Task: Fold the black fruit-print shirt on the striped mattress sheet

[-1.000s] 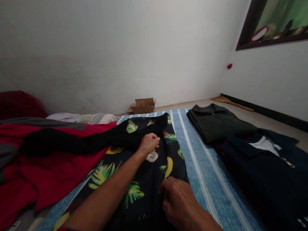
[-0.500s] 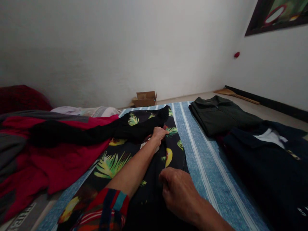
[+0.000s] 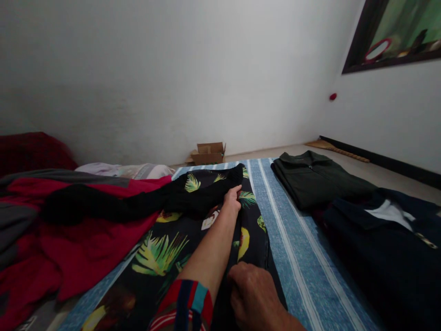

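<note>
A black garment printed with green leaves and yellow fruit (image 3: 160, 253) lies spread lengthwise in front of me. My left hand (image 3: 233, 198) reaches over it, fingers stretched forward on the cloth near a plain black sleeve-like piece (image 3: 144, 202) that lies across its far part. Closer to me, my right hand (image 3: 253, 289) is closed in a pinch at the garment's right side, with dark cloth at its fingers. The fingertips of that hand are partly hidden. A lengthwise crease runs between both hands.
A blue striped sheet (image 3: 275, 230) lies underneath. A red and grey garment (image 3: 93, 248) is at left. A folded dark green jacket (image 3: 317, 177) and a navy garment (image 3: 365, 243) lie at right. An open cardboard box (image 3: 208, 154) stands by the wall, a broom (image 3: 337, 149) in the corner.
My left hand has slid slightly forward and right along the printed garment. My right hand stays closed near its right side. The view has tilted up a little.
</note>
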A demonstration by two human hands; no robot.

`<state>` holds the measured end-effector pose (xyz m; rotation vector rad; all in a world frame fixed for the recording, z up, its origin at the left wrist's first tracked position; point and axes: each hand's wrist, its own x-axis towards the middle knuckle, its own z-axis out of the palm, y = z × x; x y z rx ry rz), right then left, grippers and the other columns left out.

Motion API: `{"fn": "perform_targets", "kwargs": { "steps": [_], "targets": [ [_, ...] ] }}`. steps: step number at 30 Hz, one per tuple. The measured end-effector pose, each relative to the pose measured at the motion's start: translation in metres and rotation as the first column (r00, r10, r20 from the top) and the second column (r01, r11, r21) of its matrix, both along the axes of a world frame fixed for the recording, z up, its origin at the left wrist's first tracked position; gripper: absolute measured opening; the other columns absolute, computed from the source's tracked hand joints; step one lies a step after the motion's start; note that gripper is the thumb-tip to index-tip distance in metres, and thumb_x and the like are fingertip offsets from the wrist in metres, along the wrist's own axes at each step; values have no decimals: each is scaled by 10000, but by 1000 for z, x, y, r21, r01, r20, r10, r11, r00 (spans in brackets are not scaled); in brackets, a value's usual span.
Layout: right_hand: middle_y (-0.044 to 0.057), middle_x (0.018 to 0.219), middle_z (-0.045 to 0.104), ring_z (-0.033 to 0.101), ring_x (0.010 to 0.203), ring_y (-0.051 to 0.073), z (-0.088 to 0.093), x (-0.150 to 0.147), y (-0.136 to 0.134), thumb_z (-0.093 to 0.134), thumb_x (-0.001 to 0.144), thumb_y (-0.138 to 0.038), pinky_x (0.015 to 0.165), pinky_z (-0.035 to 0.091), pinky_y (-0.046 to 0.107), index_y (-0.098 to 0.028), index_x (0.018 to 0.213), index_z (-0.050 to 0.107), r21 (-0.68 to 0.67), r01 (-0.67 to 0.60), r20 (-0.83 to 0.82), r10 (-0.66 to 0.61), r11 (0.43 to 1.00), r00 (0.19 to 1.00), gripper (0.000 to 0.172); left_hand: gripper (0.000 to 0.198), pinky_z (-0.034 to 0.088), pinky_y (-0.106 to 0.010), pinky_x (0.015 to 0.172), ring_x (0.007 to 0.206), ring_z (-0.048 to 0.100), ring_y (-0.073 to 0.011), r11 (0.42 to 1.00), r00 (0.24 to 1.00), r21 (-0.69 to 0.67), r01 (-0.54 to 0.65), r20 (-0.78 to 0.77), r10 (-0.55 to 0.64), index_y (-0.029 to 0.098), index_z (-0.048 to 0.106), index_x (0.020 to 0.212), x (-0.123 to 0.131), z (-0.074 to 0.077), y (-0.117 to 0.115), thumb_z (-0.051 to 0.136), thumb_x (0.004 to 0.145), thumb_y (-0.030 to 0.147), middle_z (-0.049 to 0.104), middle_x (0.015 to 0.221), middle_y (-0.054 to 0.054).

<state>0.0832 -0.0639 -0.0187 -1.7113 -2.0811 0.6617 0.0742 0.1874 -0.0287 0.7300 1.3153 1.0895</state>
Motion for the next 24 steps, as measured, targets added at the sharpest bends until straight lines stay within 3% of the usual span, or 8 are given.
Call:
{"fn": "perform_targets", "kwargs": {
  "steps": [5, 10, 14, 21, 24],
  "targets": [
    [26, 835, 641, 597, 796, 169, -11, 2, 2, 462, 672, -88, 661, 373, 240, -199, 822, 588, 26, 9, -93, -6, 1000, 996, 224, 232, 407, -201, 494, 592, 574, -137, 984, 950, 162, -75, -289, 120, 166, 486, 602, -5, -15, 2, 707, 557, 109, 507, 564, 44],
    [29, 866, 653, 608, 821, 184, -20, -3, 6, 498, 657, -109, 682, 391, 246, -206, 873, 611, 29, -14, -108, 17, 999, 994, 263, 230, 372, -198, 457, 595, 565, -152, 971, 861, 239, 11, -496, 112, 176, 483, 589, -17, -12, 6, 709, 557, 150, 496, 559, 36],
    [20, 852, 661, 616, 803, 180, -23, -6, 10, 514, 663, -130, 658, 397, 237, -213, 864, 615, 44, -37, -122, 42, 998, 992, 240, 241, 408, -212, 520, 693, 595, -187, 952, 792, 296, 81, -599, 119, 188, 480, 564, -21, -7, 10, 721, 564, 189, 545, 599, 3],
    [11, 859, 681, 643, 809, 183, -26, -7, 15, 529, 642, -120, 630, 401, 222, -223, 842, 628, 41, -41, -102, 45, 998, 994, 245, 280, 440, -267, 560, 755, 635, -266, 962, 664, 240, 131, -742, 95, 207, 465, 530, -30, -13, 9, 745, 537, 211, 594, 615, -51],
    [11, 866, 688, 648, 812, 180, -29, -10, 16, 533, 636, -103, 630, 407, 209, -232, 852, 640, 38, -22, -79, 25, 999, 997, 273, 301, 455, -296, 579, 753, 646, -295, 964, 606, 198, 175, -794, 53, 208, 465, 492, -35, -6, 8, 759, 536, 257, 605, 598, -74]
  ]
}}
